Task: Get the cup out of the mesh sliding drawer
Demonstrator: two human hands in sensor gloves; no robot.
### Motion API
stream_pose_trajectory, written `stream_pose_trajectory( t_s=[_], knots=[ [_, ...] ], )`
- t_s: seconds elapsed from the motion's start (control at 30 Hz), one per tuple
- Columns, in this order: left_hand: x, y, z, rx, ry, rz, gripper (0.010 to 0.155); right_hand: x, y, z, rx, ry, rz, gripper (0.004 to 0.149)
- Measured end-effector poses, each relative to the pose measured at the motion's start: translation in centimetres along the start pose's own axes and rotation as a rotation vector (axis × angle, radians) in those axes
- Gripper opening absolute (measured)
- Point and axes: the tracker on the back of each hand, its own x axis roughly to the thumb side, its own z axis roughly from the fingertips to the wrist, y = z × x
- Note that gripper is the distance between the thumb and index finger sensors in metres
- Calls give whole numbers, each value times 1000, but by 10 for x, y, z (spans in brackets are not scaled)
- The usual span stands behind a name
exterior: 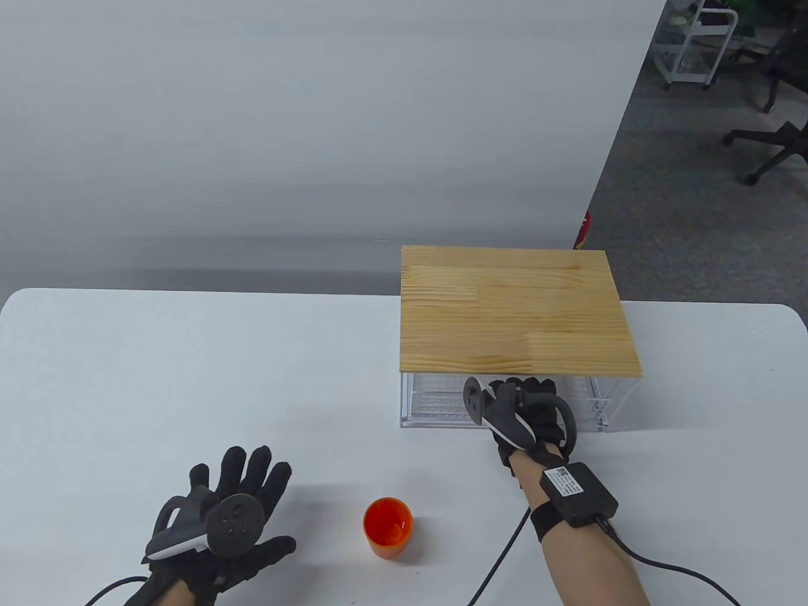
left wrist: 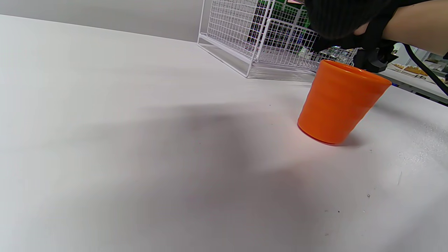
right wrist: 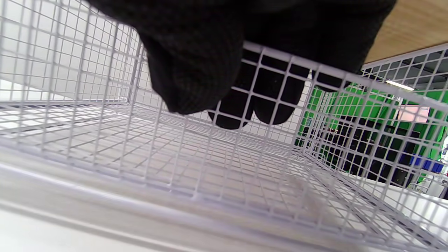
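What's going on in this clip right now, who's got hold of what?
The orange cup already stands upright on the white table, out of the mesh drawer and free of both hands. The left hand hovers open just left of the cup, holding nothing. The right hand is at the drawer's front under the wooden top, fingers hooked over the wire rim. No cup shows in the visible part of the drawer.
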Motion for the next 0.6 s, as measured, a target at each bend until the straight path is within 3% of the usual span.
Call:
stream_pose_trajectory(
  t_s=[0.47, 0.6],
  knots=[
    [0, 0, 0, 3, 1, -1, 95, 2, 3, 4, 20, -29, 23, 32],
    [0, 0, 0, 3, 2, -2, 95, -7, -5, 12, 20, -55, -49, 52]
  ],
)
